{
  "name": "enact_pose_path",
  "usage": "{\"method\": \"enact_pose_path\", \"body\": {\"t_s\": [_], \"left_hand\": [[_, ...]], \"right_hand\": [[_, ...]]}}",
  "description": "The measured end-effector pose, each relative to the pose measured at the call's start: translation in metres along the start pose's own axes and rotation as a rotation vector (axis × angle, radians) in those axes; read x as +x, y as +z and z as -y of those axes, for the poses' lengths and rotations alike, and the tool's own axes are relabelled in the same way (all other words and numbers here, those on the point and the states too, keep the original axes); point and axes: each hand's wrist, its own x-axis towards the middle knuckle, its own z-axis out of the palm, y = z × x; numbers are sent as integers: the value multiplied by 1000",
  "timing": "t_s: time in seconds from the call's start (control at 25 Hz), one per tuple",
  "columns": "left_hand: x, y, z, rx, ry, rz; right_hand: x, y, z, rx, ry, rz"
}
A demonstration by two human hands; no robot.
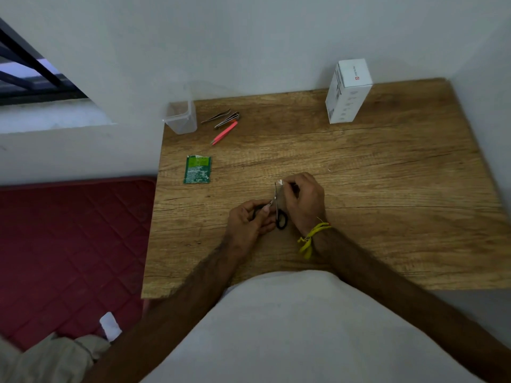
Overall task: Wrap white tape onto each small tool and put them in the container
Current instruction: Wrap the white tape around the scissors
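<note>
Our left hand (249,218) grips the black-handled scissors (279,210) above the wooden table (373,172); our right hand (302,200) pinches white tape (279,183) at the blade tip. Clear container (181,117) stands at the far-left corner, with metal tweezers (221,116) and pink tweezers (224,132) beside it.

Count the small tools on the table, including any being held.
4, it seems. Small scissors are held between the left hand and right hand. Metal tweezers, a nail clipper and pink tweezers lie beside the clear container. The hands may hide more.
</note>
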Motion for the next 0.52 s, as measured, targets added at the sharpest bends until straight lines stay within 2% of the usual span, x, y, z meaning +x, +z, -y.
{"method": "enact_pose_path", "body": {"t_s": [0.08, 0.16, 0.36, 0.52], "left_hand": [[-1, 0, 0, -22, -7, -7], [-2, 0, -1, -76, -22, -37], [-1, 6, -1, -131, -3, 10], [0, 5, -7, -100, -34, -4]], "right_hand": [[1, -4, -2, 94, 53, -101], [-9, -6, -3, 160, 55, -129], [-29, 6, 2, 147, 40, 65], [-20, 2, -3, 178, 27, 149]]}}
